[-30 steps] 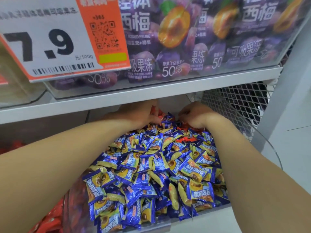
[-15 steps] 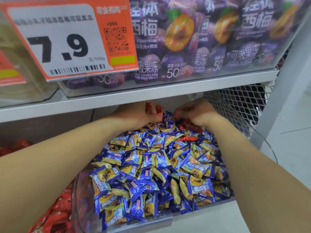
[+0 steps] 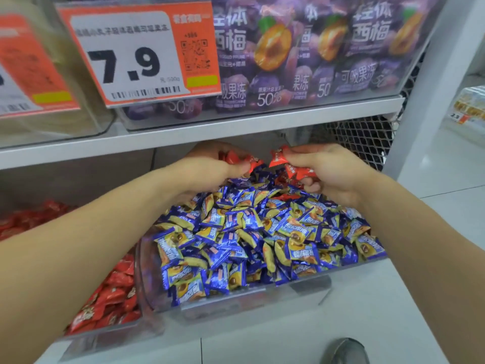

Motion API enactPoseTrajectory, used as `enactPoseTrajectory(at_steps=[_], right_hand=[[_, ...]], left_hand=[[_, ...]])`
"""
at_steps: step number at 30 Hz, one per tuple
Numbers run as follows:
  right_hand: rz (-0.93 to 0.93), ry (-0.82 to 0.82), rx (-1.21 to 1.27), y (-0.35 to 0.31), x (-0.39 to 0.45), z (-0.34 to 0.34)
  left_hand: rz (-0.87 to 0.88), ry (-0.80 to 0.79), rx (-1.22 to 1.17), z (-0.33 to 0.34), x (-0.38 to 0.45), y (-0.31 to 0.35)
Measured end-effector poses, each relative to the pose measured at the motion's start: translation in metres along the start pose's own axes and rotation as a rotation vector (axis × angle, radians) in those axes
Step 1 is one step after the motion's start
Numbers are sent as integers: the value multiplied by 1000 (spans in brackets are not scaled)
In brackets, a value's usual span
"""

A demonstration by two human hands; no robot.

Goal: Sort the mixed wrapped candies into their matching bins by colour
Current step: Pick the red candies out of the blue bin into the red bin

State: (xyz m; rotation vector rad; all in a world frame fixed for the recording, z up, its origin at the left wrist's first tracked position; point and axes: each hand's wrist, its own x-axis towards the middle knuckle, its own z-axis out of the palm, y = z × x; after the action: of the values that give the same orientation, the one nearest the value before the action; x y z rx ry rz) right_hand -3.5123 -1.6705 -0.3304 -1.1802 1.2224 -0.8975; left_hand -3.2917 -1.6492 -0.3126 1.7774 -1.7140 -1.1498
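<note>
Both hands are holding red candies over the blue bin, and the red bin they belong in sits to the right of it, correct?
Not quite. The head view shows the red bin to the left of the blue bin. The rest holds: left hand and right hand each hold red candies above it.

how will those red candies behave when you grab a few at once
The red candies look small and probably light, several fitting in the right hand. Their shiny wrappers seem crinkly and likely slippery, so loosely pinched ones may drop back among the blue candies.
</note>
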Motion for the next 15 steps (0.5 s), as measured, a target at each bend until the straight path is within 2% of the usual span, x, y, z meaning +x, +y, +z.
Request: enactPoseTrajectory(at_steps=[1, 5, 9, 15], right_hand=[[-2, -5, 30, -1, -4, 3], [-28, -2, 52, -6, -25, 26], [-102, 6, -94, -8, -45, 57], [-243, -45, -206, -27, -76, 111]], left_hand=[[-33, -14, -50, -2, -6, -1], [48, -65, -340, -12, -25, -13], [62, -54, -610, -22, -49, -21], [107, 4, -742, -46, -104, -48]])
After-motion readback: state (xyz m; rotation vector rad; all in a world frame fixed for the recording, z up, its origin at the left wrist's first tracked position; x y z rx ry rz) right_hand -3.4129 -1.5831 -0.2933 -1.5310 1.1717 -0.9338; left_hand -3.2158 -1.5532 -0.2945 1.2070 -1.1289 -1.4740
